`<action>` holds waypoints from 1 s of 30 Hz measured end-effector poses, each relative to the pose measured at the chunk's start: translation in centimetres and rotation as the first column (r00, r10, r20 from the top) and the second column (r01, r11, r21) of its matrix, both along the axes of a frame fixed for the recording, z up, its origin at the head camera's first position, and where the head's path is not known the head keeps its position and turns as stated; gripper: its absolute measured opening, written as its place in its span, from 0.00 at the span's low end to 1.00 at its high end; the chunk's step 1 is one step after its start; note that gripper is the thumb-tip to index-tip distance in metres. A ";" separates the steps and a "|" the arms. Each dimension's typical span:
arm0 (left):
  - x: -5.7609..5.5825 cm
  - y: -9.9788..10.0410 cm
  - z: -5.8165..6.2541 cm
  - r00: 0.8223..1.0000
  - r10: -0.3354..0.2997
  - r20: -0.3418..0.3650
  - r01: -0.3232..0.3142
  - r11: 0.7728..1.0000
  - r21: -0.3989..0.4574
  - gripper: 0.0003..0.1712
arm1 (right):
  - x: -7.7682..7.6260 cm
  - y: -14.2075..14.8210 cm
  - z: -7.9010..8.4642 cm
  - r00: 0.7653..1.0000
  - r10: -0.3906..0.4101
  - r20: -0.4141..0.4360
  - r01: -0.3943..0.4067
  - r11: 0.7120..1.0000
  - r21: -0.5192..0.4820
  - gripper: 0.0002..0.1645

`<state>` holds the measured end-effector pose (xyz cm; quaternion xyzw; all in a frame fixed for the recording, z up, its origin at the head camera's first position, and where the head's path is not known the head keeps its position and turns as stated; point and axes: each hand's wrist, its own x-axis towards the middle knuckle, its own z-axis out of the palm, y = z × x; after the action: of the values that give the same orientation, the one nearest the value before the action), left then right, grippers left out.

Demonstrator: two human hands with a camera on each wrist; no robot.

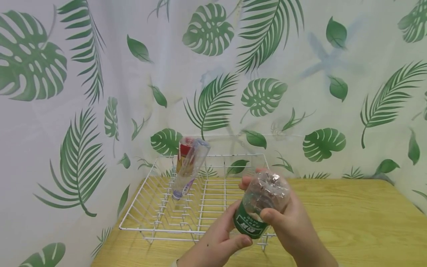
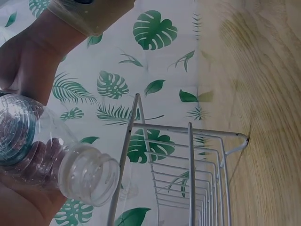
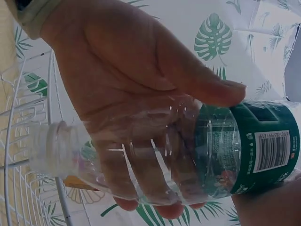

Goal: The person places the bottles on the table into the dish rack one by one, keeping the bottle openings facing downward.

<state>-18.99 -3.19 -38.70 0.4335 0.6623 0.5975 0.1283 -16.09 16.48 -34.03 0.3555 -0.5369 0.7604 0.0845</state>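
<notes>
A clear plastic bottle (image 1: 251, 222) with a green label is held in both hands, tilted above the rack's front right part. My left hand (image 1: 221, 239) grips it around the label end, thumb on the near side. Around the clear part, my right hand (image 1: 293, 222) holds it, its thumb across the front and fingers behind. The left wrist view shows the bottle's uncapped neck (image 2: 91, 174) close to the rack. A barcode (image 3: 272, 150) on the label appears in the right wrist view.
A white wire dish rack (image 1: 166, 231) stands on the wooden table (image 1: 350, 222). At its back left lean a slim clear bottle (image 1: 200, 152) with a blue cap and a bottle with a red and yellow label (image 1: 183, 159). Leaf-printed curtain (image 1: 293, 111) encloses the back and left.
</notes>
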 end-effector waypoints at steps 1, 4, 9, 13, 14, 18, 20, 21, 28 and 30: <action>0.0 0.0 0.0 1.000 -0.005 -0.004 0.005 1.000 -0.005 0.37 | 0.0 -0.1 0.0 1.000 -0.012 -0.002 0.012 1.000 0.005 0.40; -0.1 0.0 -0.1 1.000 -0.005 -0.022 0.004 1.000 -0.024 0.38 | 0.0 -0.2 -0.1 0.999 -0.037 0.014 0.037 0.999 0.012 0.37; -0.3 -0.1 0.0 1.000 0.012 -0.008 -0.013 0.997 -0.074 0.38 | 0.0 -0.2 -0.2 0.998 -0.047 0.038 0.047 0.999 0.012 0.36; -0.3 -0.3 0.2 0.999 0.046 -0.009 -0.047 0.992 -0.119 0.37 | 0.1 0.0 -0.2 0.998 -0.067 0.023 0.065 0.997 0.044 0.37; -0.3 -0.4 0.2 0.998 0.059 -0.024 -0.061 0.990 -0.129 0.37 | 0.1 0.0 -0.2 0.997 -0.074 0.015 0.074 0.996 0.054 0.37; -0.3 -0.9 0.4 0.987 0.124 -0.102 -0.141 0.972 -0.187 0.38 | 0.2 0.3 -0.2 0.994 -0.107 0.007 0.106 0.990 0.092 0.38; -0.3 -1.5 0.5 0.970 0.172 -0.169 -0.208 0.950 -0.231 0.39 | 0.1 0.5 -0.2 0.992 -0.126 0.011 0.125 0.987 0.102 0.38; -0.3 -1.9 0.5 0.959 0.197 -0.204 -0.245 0.936 -0.252 0.40 | 0.0 0.6 -0.2 0.991 -0.135 0.018 0.133 0.985 0.107 0.38; -1.8 -6.1 0.1 0.786 0.365 -0.499 -0.556 0.770 -0.313 0.43 | -0.5 1.0 -0.2 0.992 -0.127 0.018 0.125 0.989 0.083 0.38; -2.7 -7.7 -0.2 0.721 0.407 -0.561 -0.639 0.704 -0.310 0.44 | -0.5 1.1 -0.2 0.993 -0.120 0.012 0.119 0.990 0.078 0.37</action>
<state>-21.67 -10.87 -38.87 0.3001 0.8974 0.3056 -0.1059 -16.63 17.54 -34.23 0.3193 -0.5869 0.7356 0.1116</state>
